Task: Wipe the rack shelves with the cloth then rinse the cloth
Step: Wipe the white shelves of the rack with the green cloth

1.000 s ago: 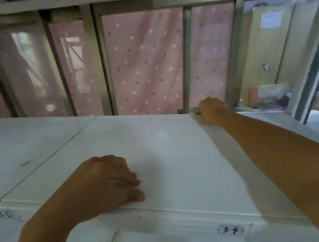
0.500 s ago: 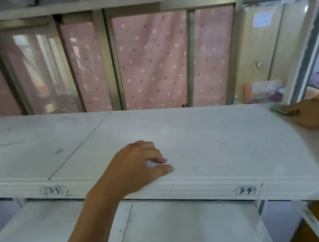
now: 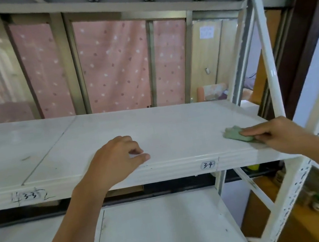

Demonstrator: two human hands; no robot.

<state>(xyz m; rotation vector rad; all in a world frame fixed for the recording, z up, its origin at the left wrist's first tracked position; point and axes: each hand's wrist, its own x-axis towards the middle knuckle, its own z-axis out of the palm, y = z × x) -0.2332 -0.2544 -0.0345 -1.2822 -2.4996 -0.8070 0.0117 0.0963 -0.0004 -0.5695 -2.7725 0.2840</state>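
step: wiping shelf | green cloth (image 3: 237, 134) flat at near-right corner of the middle shelf (image 3: 155, 125), pinned under right hand (image 3: 278, 134) fingers | unwiped surface lies left | left hand (image 3: 115, 162) loosely curled, empty, braced on near edge

Shelf (image 3: 165, 124) glossy white painted metal; cloth (image 3: 234, 133) soft, matt green.

Soft daylight is coming through the pink dotted curtain (image 3: 115, 65) behind the rack; the white shelf (image 3: 175, 122) is reflecting it evenly, with faint glare along its front lip; shadows are staying weak; straight posts are bowing toward the edges; the lower right corner is smearing with blur.
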